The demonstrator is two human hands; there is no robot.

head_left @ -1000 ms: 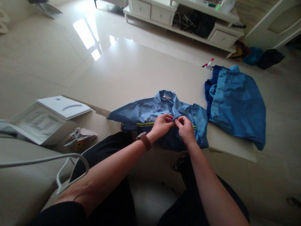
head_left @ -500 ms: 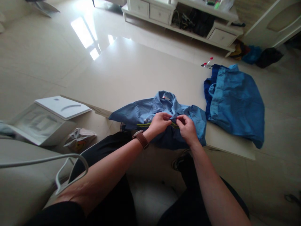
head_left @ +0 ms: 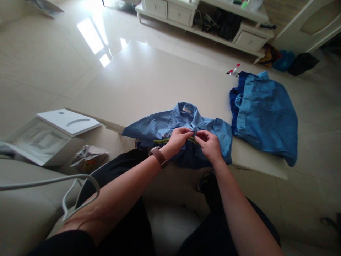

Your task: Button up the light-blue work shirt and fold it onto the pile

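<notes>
A blue collared shirt (head_left: 163,124) with a yellow-green stripe lies at the near edge of the low table (head_left: 170,78), its lower part hanging over the edge. My left hand (head_left: 179,139), with a brown-strapped watch on the wrist, pinches the front of the shirt below the collar. Close beside it, my right hand (head_left: 209,145) grips the same front edge between thumb and fingers. The fingertips of both hands nearly meet there, and whatever small part lies between them is hidden. The collar stands open, with a white label inside.
Blue folded clothes (head_left: 269,117) lie on the table's right end, with red-capped bottles (head_left: 234,70) behind them. At left stand a white box (head_left: 68,122) and a plastic bag (head_left: 89,158). A pale cable (head_left: 53,183) loops near my left arm. A white cabinet (head_left: 179,16) stands at the back.
My right hand's fingers have shifted slightly left and down on the shirt front, and a small pointed fold of cloth now shows above the fingertips. The whole view has moved a little.
</notes>
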